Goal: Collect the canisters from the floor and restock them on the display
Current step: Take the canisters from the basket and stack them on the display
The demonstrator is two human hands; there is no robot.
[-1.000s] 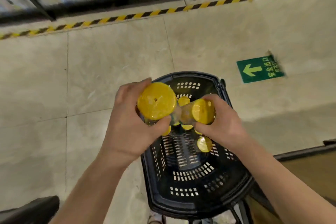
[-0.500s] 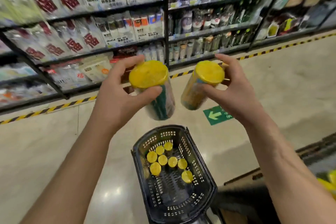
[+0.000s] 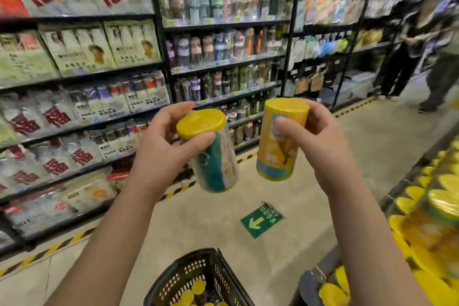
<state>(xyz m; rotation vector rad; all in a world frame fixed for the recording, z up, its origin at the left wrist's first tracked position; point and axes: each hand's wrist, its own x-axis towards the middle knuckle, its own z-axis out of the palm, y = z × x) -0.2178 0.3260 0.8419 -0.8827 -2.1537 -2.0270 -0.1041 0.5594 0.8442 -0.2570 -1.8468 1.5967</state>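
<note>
Canisters, cylindrical, yellow-lidded: green one (image 3: 216,156) in left hand (image 3: 161,149) grip, yellow (image 3: 279,141) in right (image 3: 320,146).

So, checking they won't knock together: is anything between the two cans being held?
No. In the head view, only open air separates the green can and the orange can.

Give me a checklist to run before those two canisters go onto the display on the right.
1. Left hand grips the green canister: ok.
2. Right hand grips the orange canister: ok.
3. Yellow lids on both: ok.
4. Canisters apart, not knocking: ok.
5. Free slot on the display: cannot tell, blurred.
6. Basket underfoot: not ok, close to the feet.
</note>
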